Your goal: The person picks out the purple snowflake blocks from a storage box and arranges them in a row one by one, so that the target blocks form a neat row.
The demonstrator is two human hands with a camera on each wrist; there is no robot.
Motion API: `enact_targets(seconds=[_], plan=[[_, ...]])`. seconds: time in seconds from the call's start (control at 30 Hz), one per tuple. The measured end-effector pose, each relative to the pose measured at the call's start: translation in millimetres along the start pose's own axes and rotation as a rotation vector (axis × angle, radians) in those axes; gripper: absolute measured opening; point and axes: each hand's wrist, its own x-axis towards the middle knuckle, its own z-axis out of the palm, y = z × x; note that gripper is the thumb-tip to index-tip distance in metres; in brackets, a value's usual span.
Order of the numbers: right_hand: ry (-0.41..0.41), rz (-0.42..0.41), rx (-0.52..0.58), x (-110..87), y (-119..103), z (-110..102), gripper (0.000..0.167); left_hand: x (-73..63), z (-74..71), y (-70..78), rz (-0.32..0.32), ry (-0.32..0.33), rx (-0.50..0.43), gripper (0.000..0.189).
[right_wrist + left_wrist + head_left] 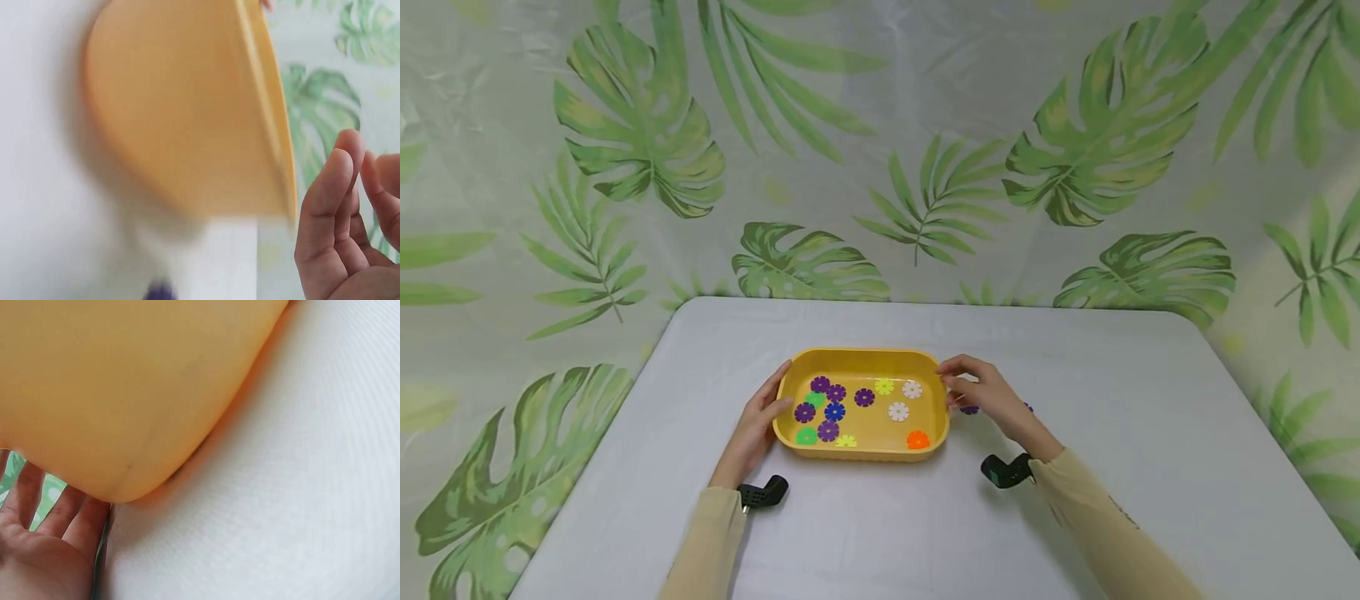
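Note:
A yellow plastic tray (861, 456) sits on the table with several notched, flower-like discs lying in it, among them purple, green and blue ones, an orange disc (917, 439) and a white disc (898, 412). My left hand (752, 435) holds the tray's left end, thumb over the rim and fingers along the outer wall. Beside the right rim is my right hand (988, 398), its fingers bent loosely. The right wrist view shows nothing between those fingers (325, 206) and the thumb. A purple disc (970, 410) lies on the table, partly hidden below this hand.
Another purple disc (1028, 407) shows just past the right wrist. White cloth covers the table (880, 533), and a leaf-patterned curtain (820, 167) hangs behind its far edge. Each wrist wears a small black camera, such as the right camera (1006, 472).

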Motion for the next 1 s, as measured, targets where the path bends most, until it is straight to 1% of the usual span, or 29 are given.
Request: enact_targets(seconds=[0.1, 0.23, 0.33, 0.43, 0.57, 0.73, 0.87, 1.0], plan=[[-0.103, -0.014, 0.033, 10.3, -11.6, 33.0, 0.031, 0.2, 0.7, 0.0, -0.004, 0.003, 0.005, 0.059], [-0.230, -0.032, 0.047, 24.2, -17.4, 74.5, 0.028, 0.0, 1.4, 0.8, -0.005, -0.001, 0.004, 0.059], [-0.307, -0.011, 0.044, 33.8, -16.9, 100.0, 0.027, 0.4, 1.1, 0.9, 0.001, -0.011, 0.001, 0.059], [-0.352, 0.037, 0.017, 41.2, -16.3, 119.6, 0.027, 1.0, 1.1, 0.7, 0.005, -0.016, -0.003, 0.059], [-0.367, 0.065, -0.050, 48.3, -16.1, 137.1, 0.027, 1.9, 0.7, 0.1, 0.012, -0.019, -0.007, 0.059], [-0.362, 0.064, -0.122, 52.4, -15.1, 150.9, 0.025, 2.1, -0.5, -0.9, 0.014, -0.018, -0.008, 0.058], [-0.343, 0.054, -0.171, 52.5, -15.0, 155.0, 0.023, 2.0, -0.5, -0.6, 0.015, -0.022, -0.009, 0.058], [-0.315, 0.044, -0.178, 53.0, -14.8, 155.6, 0.023, 1.7, -0.6, -0.3, 0.017, -0.022, -0.015, 0.058]])
